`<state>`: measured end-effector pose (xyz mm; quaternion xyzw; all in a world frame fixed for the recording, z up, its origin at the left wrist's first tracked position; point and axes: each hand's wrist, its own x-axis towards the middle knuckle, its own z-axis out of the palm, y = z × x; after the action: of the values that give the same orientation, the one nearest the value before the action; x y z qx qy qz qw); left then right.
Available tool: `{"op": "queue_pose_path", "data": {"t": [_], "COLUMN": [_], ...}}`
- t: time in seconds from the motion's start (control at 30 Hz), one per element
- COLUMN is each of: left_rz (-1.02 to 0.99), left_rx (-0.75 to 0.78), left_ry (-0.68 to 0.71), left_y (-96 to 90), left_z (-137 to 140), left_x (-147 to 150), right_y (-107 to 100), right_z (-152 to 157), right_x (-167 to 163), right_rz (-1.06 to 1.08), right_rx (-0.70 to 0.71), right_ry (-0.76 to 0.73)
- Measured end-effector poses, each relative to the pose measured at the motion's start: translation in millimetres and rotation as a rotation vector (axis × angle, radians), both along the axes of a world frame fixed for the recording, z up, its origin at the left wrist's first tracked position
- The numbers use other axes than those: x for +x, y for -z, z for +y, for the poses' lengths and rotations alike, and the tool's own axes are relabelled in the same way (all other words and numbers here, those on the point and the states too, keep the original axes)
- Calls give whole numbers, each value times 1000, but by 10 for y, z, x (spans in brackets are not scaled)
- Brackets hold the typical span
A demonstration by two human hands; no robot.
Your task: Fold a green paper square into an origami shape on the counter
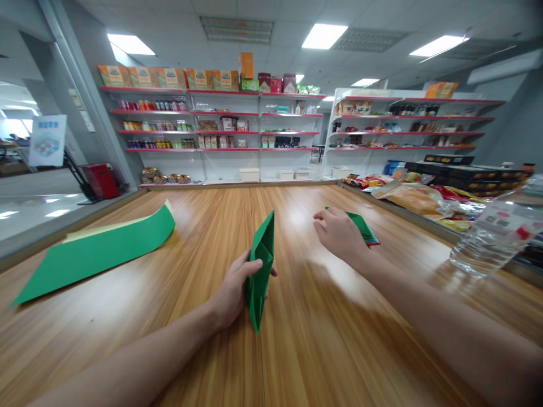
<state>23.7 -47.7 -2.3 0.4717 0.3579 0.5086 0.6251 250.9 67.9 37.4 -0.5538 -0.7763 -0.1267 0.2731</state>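
A folded piece of green paper stands tilted in my left hand. My left thumb presses on its near face and the fingers wrap behind it. Its folds form pointed ends at top and bottom. My right hand is raised over the table to the right, fingers loosely bent and holding nothing I can see. Behind it lies a second folded green paper with a red edge, partly hidden by the hand. On the left rests a long green paper strip, its pale yellow underside showing where it curls.
A clear plastic bottle stands at the right of the wooden table. Beyond the right edge lie snack packets and black boxes. Stocked shelves line the back. A sign and red box stand left.
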Motion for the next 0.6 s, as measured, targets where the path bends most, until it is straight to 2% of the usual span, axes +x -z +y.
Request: {"op": "queue_pose_path", "data": {"t": [0.03,0.07,0.23,0.37,0.5,0.6], "left_rz": [-18,-22,37,47,-10,-68], "left_rx": [-18,-33,-118,-141,-111,-87], "left_ry": [18,29,18,-30,-89,-141], "left_y": [-2,-5,-7,12,7,2], "left_z": [-2,-4,17,48,54,69], "left_x": [-2,-2,1,0,15,29], "right_y": [4,13,76,102,103,13], "right_z": [66,123,325,444,470,424], "right_x": [89,171,484,655,716,670], "right_rz": [-136,-162,-200,-232,-225,-186], "right_rx": [-15,-28,-128,-258,-285,-296], "right_ry": [143,211,412,451,463,441]}}
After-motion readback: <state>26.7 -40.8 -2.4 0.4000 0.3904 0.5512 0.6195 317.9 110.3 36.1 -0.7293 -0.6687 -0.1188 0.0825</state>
